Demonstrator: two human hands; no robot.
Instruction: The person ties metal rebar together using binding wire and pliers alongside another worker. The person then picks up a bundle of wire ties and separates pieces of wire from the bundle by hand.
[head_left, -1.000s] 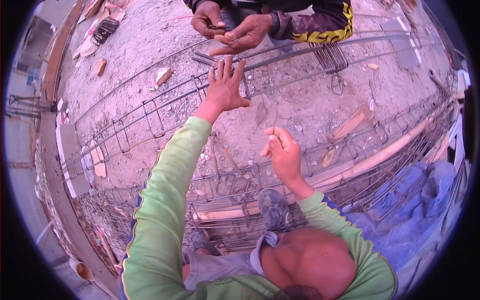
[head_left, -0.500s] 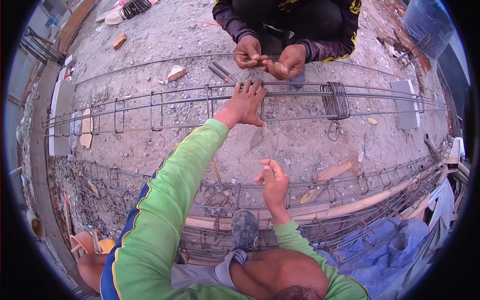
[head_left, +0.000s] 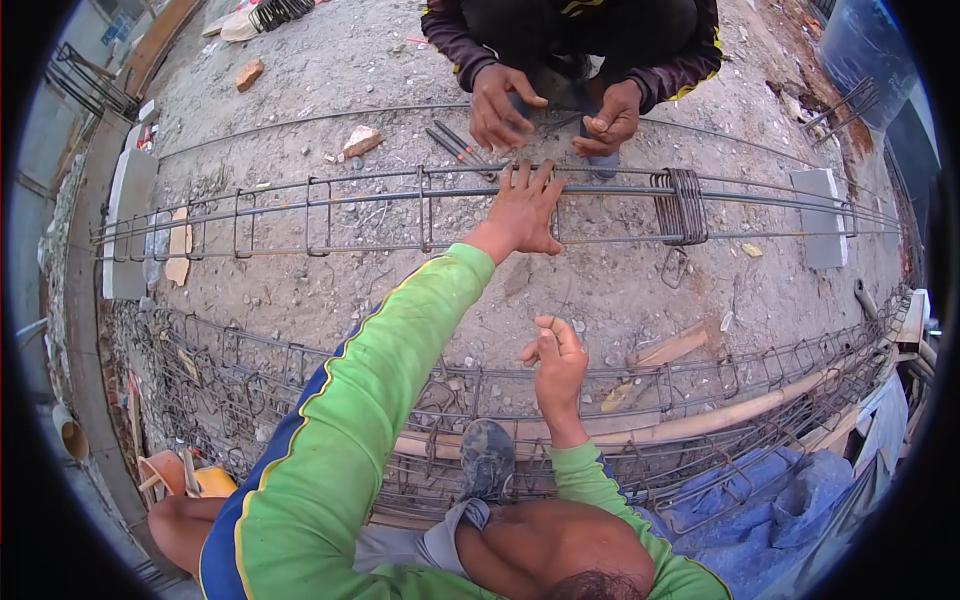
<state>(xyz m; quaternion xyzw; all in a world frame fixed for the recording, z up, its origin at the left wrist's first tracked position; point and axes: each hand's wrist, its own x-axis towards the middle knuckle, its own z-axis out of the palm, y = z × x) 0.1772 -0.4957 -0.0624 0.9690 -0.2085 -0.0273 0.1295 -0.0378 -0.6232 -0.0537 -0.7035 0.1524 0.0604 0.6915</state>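
Spanning rebar cage (head_left: pixel 424 195), left hand (head_left: pixel 523 208) kept spread wide; right hand (head_left: pixel 558 362) half-curled, contents not discernible; co-worker's hands (head_left: pixel 612 118), earlier close together, now parted; cage apparently still steadied.

Four hands surround one long rebar cage (head_left: pixel 372 197): the wearer's left hand (head_left: pixel 526 212) over it and right hand (head_left: pixel 558 362) on its near side, a co-worker's two hands (head_left: pixel 612 112) beyond it. One two-handled tool (head_left: pixel 450 143) and two larger rubble chunks (head_left: pixel 361 141) lie past it, two gray slabs (head_left: pixel 130 190) under its ends, one stirrup bundle (head_left: pixel 682 207) around its bars.
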